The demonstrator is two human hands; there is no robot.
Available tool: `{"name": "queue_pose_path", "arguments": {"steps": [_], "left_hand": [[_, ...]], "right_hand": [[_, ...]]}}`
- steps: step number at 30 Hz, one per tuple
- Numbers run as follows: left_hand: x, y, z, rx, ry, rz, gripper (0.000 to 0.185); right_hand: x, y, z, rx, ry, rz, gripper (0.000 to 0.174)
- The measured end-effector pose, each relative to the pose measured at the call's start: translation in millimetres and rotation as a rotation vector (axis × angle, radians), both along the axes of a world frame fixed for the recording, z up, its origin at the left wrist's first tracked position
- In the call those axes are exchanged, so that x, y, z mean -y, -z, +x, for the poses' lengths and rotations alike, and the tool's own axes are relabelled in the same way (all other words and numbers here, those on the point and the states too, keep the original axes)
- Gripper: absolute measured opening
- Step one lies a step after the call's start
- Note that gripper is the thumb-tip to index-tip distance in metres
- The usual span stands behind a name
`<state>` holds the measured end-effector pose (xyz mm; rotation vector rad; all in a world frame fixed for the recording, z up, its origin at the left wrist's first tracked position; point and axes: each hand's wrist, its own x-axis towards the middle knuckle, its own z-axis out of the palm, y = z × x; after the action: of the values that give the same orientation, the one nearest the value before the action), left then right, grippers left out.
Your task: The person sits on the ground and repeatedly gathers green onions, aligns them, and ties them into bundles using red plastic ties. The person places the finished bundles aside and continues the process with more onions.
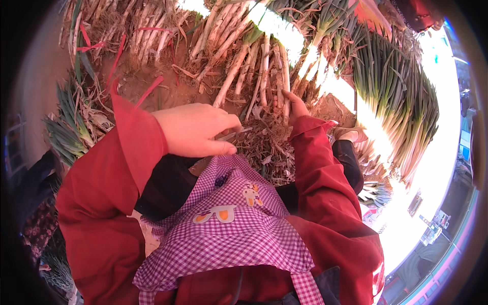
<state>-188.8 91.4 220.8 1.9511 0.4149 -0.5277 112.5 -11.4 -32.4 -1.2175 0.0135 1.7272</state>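
My right hand (296,107) grips a few long white stalks of large green onions (285,78) near their roots; fingertips show through on the far side of the stalks. To its left, my left hand (196,129) hovers palm down above my lap, thumb apart from the bent fingers. I see nothing held in it, though its palm is hidden. One onion stalk (232,78) runs down behind the back of this hand. Stripped roots and dry outer leaves (267,152) lie in a heap below and between the hands.
More onion bundles (148,34) lie across the dirt ground at the top, some with red ties (152,29). A large cleaned bunch (396,95) leans at the right. Green tops (70,126) lie at the left. A checked apron (232,236) covers my lap. Another person's floral clothing (40,232) shows at lower left.
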Motion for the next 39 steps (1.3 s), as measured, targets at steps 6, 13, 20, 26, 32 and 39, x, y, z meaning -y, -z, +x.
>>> {"name": "queue_pose_path", "arguments": {"steps": [6, 13, 20, 26, 32, 39], "left_hand": [[-43.2, 90.3, 53.2, -0.161, -0.172, 0.051, 0.048], [-23.1, 167.9, 128.1, -0.127, -0.933, -0.575, 0.069], [-33.1, 197.7, 161.0, -0.127, -0.855, -0.042, 0.050], [-120.9, 108.9, 106.5, -0.089, -0.976, -0.273, 0.054], [-137.1, 108.5, 64.5, -0.156, -0.849, -0.242, 0.015], [-119.7, 136.4, 65.3, -0.164, -0.961, -0.306, 0.015]], "right_hand": [[0.7, -37.2, -23.4, -0.151, -0.019, 0.161, 0.040], [17.1, -72.1, -38.3, -0.032, -0.029, 0.235, 0.037], [29.0, -50.5, -67.8, 0.140, 0.062, 0.184, 0.070], [19.7, -11.6, -45.8, -0.069, 0.209, 0.118, 0.036], [-2.4, 36.5, -67.6, 0.460, -0.031, 0.002, 0.027], [-58.9, 93.7, -149.2, 0.726, 0.085, -0.012, 0.038]]}}
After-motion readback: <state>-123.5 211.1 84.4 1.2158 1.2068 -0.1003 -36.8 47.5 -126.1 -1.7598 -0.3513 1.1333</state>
